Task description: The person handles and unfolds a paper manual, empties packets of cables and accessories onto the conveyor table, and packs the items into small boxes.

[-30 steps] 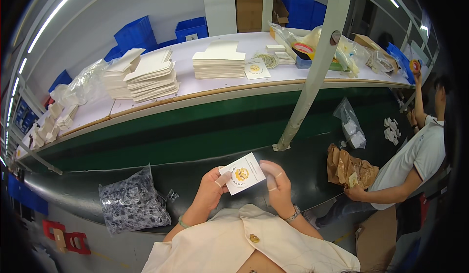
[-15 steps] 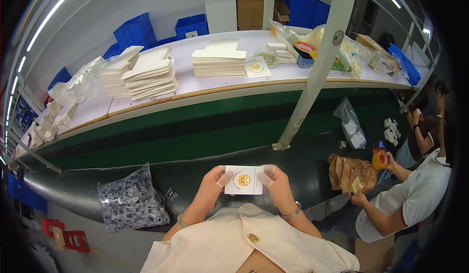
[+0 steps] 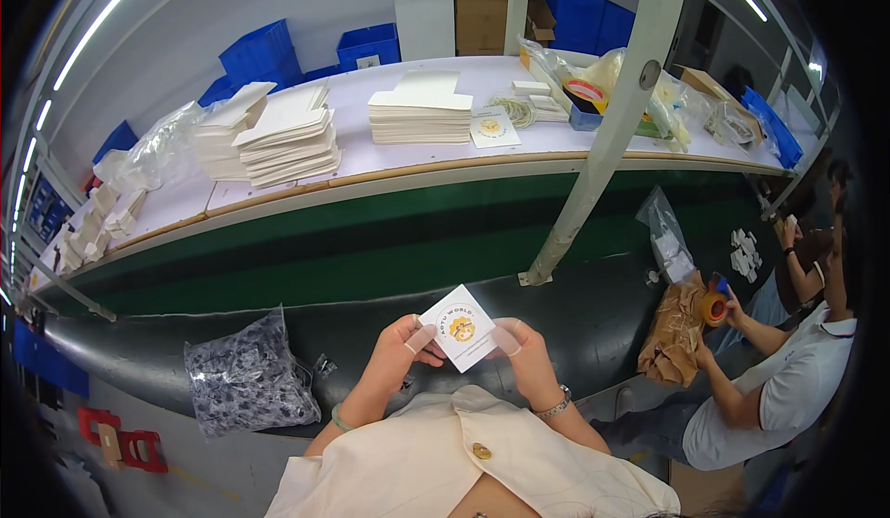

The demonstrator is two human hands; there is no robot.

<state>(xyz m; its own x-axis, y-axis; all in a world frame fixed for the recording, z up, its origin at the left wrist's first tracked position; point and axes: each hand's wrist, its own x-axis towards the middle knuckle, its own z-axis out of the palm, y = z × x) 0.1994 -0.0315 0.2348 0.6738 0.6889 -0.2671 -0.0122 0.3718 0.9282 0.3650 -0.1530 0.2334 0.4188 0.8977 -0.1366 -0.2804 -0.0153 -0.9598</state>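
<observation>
A square white card (image 3: 468, 344) with a round orange emblem is held up between my two hands, turned so that one corner points away from me. My left hand (image 3: 403, 344) pinches its left corner between thumb and fingers. On the opposite corner, my right hand (image 3: 524, 349) grips with the thumb on top. Pale coverings wrap some of my fingertips. Beneath the card lies the dark belt (image 3: 362, 333). Left of my left hand rests a clear bag full of small dark-patterned pieces (image 3: 252, 370).
Stacks of flat white cartons (image 3: 420, 120) stand on the white shelf (image 3: 362, 168) beyond the belt. A slanting metal post (image 3: 593, 157) rises at right. There, a co-worker (image 3: 769, 388) handles a brown paper bag (image 3: 669, 337) and a tape dispenser (image 3: 714, 305). A red stool (image 3: 139, 448) stands lower left.
The card has turned from lying square to a diamond position, and my fingers have shifted to its corners. At right, the co-worker's brown bag is lifted more upright, the tape dispenser close against it.
</observation>
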